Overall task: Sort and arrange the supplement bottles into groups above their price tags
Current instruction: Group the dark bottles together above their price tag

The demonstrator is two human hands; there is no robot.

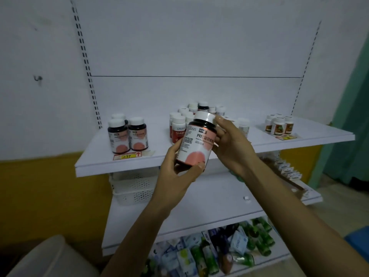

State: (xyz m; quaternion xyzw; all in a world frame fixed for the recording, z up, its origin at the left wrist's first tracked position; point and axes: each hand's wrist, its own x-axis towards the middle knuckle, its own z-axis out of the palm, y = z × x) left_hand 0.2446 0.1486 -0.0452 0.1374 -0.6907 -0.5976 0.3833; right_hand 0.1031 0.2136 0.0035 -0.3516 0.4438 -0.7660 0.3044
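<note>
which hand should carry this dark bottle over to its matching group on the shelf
Left, probably. The left hand cups the base of the dark bottle, and the matching group stands to the left above the yellow price tag; the right hand would cross over.

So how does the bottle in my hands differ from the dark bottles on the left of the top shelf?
The held bottle is tilted and off the shelf, gripped by the left hand at its base and the right hand near its cap; the left group stands upright above the yellow price tag. The held one looks larger, being nearer the camera. Both have dark bodies, white caps and a pink-circle label.
</note>
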